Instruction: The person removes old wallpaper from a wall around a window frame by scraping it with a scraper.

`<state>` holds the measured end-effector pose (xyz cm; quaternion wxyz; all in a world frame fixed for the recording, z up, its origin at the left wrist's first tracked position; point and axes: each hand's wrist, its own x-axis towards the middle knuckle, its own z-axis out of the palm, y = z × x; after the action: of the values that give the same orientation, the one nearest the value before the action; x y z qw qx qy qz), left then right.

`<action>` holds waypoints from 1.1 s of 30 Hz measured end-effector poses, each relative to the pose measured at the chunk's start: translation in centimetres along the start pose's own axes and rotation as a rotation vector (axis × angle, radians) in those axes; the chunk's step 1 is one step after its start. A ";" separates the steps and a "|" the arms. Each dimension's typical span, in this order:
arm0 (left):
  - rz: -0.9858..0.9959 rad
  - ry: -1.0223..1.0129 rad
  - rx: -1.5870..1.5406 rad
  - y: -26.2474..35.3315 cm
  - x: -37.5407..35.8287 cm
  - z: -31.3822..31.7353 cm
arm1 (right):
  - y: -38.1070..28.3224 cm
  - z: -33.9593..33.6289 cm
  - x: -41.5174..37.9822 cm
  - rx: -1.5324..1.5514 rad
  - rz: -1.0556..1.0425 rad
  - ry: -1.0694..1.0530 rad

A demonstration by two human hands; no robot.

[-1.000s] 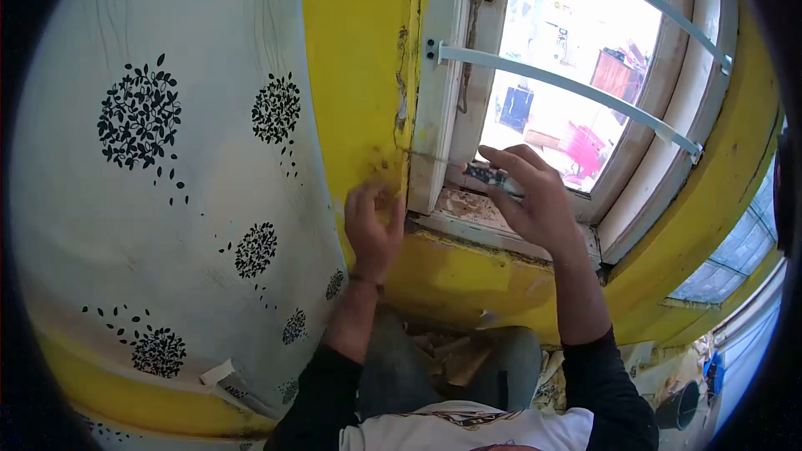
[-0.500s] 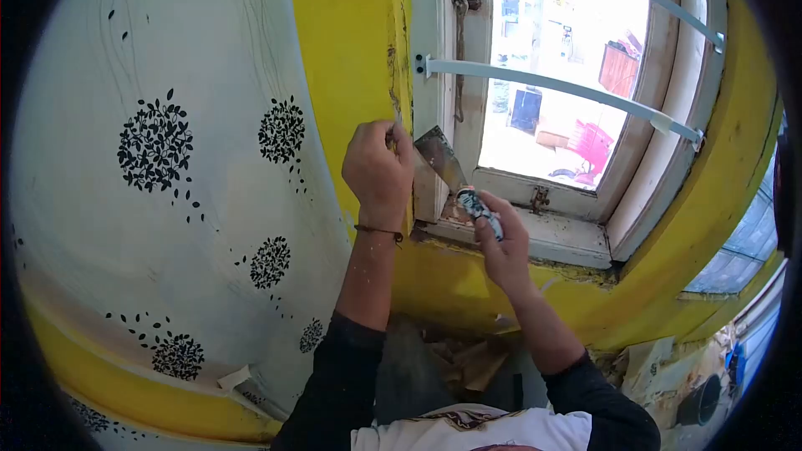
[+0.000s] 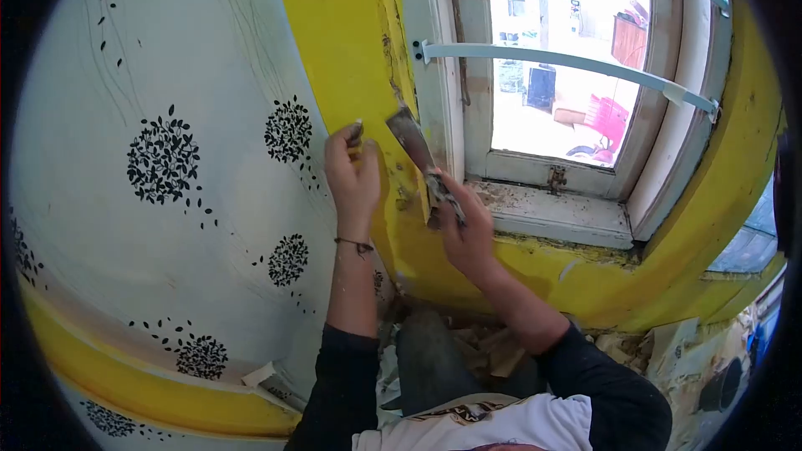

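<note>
While the right hand (image 3: 469,234) grips the scraper (image 3: 413,140) by its handle, the blade slants up-left to the cracked wall edge (image 3: 390,67) beside the window frame (image 3: 436,108); left of it, the left hand (image 3: 354,184) pinches a small bit (image 3: 358,124).

White wallpaper (image 3: 180,259) with black leaf clusters; yellow wall (image 3: 334,42).

Wallpaper (image 3: 167,259) at left, window (image 3: 568,58) at right, wall strip (image 3: 334,25) between; sill (image 3: 551,215) along window's foot. Scraper (image 3: 409,138) in right hand (image 3: 469,234), before strip; left hand (image 3: 352,179) just left, small piece (image 3: 357,127) at its fingertips. Scraps (image 3: 493,352) on floor below, what looks like a bucket (image 3: 723,386) farther right.
</note>
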<state>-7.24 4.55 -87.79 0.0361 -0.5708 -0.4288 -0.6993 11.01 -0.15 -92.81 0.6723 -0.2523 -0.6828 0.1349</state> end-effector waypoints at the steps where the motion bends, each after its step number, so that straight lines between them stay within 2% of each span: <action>1: -0.011 -0.075 0.004 0.7 -0.6 -0.4 | 0.0 -1.1 -0.8 -0.043 -0.033 -0.009; 2: 0.003 -0.070 0.003 1.0 -1.0 -0.4 | -0.1 -2.3 -0.8 -0.089 -0.073 -0.021; 4: 0.226 -0.098 0.383 1.2 -1.7 -0.3 | -1.1 -5.4 1.3 -0.193 -0.149 -0.066; 6: 0.176 -0.160 0.367 0.6 -2.6 0.2 | -4.1 -7.8 3.7 -0.305 -0.195 -0.136; 8: 0.249 -0.071 0.369 0.7 -2.9 1.5 | -7.0 -9.2 7.4 -0.321 -0.109 -0.240; 11: 0.321 0.009 0.354 0.9 -2.9 3.2 | -6.9 -9.1 11.6 -0.403 -0.079 -0.348; 14: 0.311 0.020 0.362 1.3 -2.4 4.1 | -8.3 -10.5 13.4 -0.456 0.013 -0.455; 15: 0.306 0.031 0.364 1.4 -2.1 4.2 | -8.3 -10.8 13.8 -0.466 -0.080 -0.449; 18: 0.270 -0.007 0.342 1.7 -2.1 4.6 | -8.4 -10.3 15.2 -0.566 -0.068 -0.483; 20: 0.244 0.011 0.362 1.8 -1.9 5.0 | -7.8 -10.9 15.3 -0.471 -0.002 -0.484; 22: 0.253 0.005 0.351 1.8 -2.1 4.7 | -8.0 -11.7 15.0 -0.454 -0.101 -0.513; 23: 0.256 0.007 0.338 1.7 -2.0 4.7 | -8.5 -11.6 15.0 -0.427 -0.022 -0.495; 26: 0.266 0.009 0.309 1.5 -2.3 4.8 | -6.7 -8.3 15.3 -0.497 -0.123 -0.610; 27: 0.229 -0.020 0.332 2.1 -2.5 4.5 | -5.7 -7.0 14.8 -0.423 -0.173 -0.659; 28: 0.245 -0.027 0.333 2.0 -2.6 4.3 | -5.8 -6.5 14.2 -0.447 -0.113 -0.700; 32: 0.305 -0.091 0.379 -0.7 -4.1 3.2 | -7.8 -9.5 14.7 -0.495 -0.062 -0.581; 33: 0.308 -0.118 0.427 -1.2 -4.9 3.0 | -7.4 -10.5 15.0 -0.432 -0.162 -0.508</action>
<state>-3.88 5.07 -92.56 0.2365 -0.6485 -0.4761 -0.5449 20.64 -0.02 -75.55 0.4206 -0.2921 -0.8589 -0.0081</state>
